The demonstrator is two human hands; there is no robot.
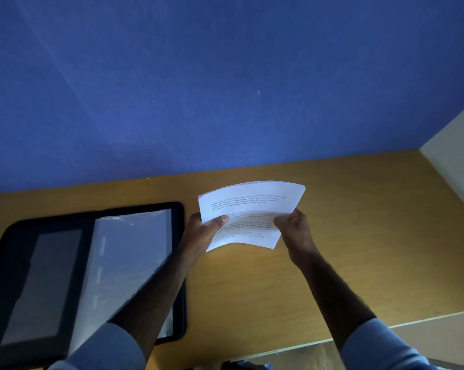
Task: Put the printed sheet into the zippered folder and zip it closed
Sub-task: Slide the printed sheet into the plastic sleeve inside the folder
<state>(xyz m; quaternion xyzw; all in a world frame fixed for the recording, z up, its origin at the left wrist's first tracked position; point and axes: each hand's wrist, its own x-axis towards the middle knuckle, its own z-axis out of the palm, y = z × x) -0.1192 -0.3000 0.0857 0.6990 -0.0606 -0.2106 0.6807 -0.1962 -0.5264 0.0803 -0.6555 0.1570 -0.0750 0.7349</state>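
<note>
A white printed sheet (pixel 252 206), bowed upward in the middle, is held above the wooden desk (pixel 359 236). My left hand (pixel 204 231) grips its left edge, thumb on top of the text. My right hand (pixel 295 231) pinches its lower right edge. The black zippered folder (pixel 177 209) lies open flat on the desk to the left, showing a clear plastic sleeve (pixel 129 252) on its right half and a grey pocket on its left half. My left forearm crosses over the folder's right side.
A blue wall (pixel 225 89) rises right behind the desk. A white panel (pixel 455 161) closes off the right side. The desk's front edge (pixel 385 327) runs at lower right, with floor below it.
</note>
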